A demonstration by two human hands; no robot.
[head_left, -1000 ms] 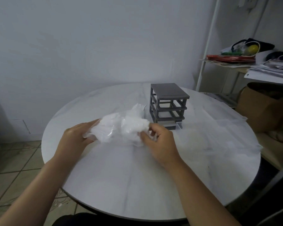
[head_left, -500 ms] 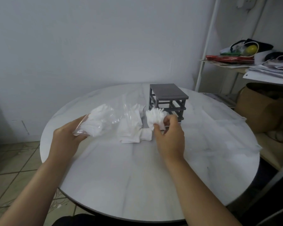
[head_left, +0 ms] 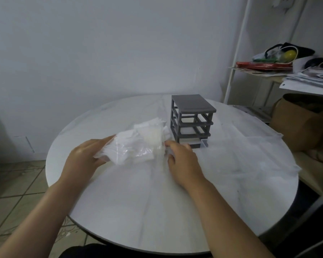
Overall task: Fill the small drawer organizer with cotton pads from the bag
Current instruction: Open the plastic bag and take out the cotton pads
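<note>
A clear plastic bag (head_left: 131, 149) full of white cotton pads (head_left: 151, 140) lies on the round white table (head_left: 138, 202), just left of the grey drawer organizer (head_left: 191, 118). My left hand (head_left: 86, 157) grips the bag's left end. At the bag's open right end, my right hand (head_left: 183, 161) has its thumb and curled fingers closed on pads. The organizer's frame stands open at the upper levels. Its bottom drawer (head_left: 199, 144) sticks out toward me with white pads in it, close to my right hand.
Clear plastic drawers (head_left: 257, 135) and crinkled clear sheeting lie on the table's right side. Beyond the table edge stand a white pole (head_left: 237, 53), a shelf with papers (head_left: 309, 79) and a brown cardboard box (head_left: 302, 123). Tiled floor lies to the left.
My right hand left the organizer, where it held a bunch of pads, and came back to the bag's mouth. My left hand shifted the bag slightly right.
</note>
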